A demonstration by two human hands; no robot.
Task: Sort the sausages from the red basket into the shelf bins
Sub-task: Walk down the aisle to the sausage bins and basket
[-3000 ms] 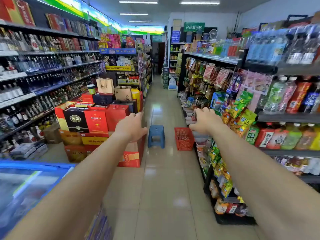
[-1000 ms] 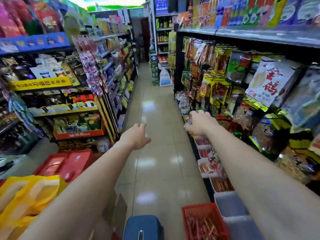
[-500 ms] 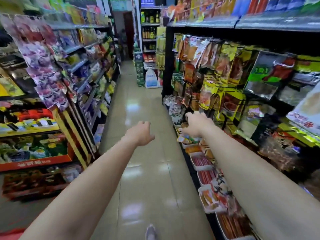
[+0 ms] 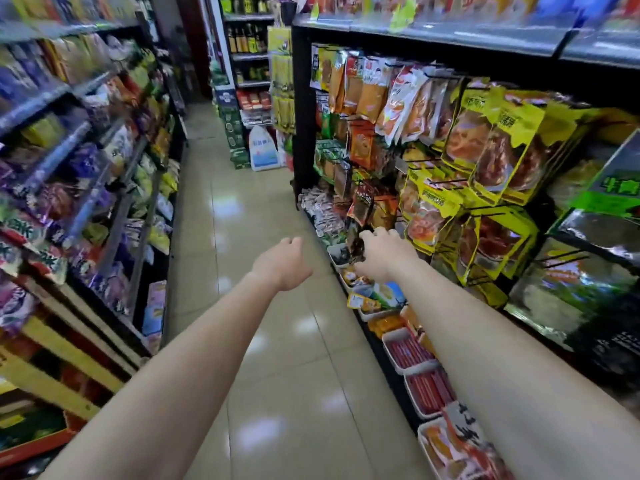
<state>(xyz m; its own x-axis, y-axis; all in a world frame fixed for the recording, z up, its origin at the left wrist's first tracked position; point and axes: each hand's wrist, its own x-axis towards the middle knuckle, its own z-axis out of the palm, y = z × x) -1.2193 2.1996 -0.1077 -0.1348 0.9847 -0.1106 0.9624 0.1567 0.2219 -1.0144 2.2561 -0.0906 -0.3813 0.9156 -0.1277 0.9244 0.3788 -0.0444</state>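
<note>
White bins hold red sausages, the writing on the packets is blurred, the left hand has a loose, empty grip, and the right hand's grip cannot be told.

Aisle floor: pale glossy tile, lamp glare in patches. Left: dark shelving packed with purple, yellow and green snack bags, blurred. Right, upper pegs: orange packets hanging in rows; nearer, yellow-topped pouches with red contents. Far end: white sack standing on the floor beside stacked green cartons; dark bottles on shelves above.
</note>
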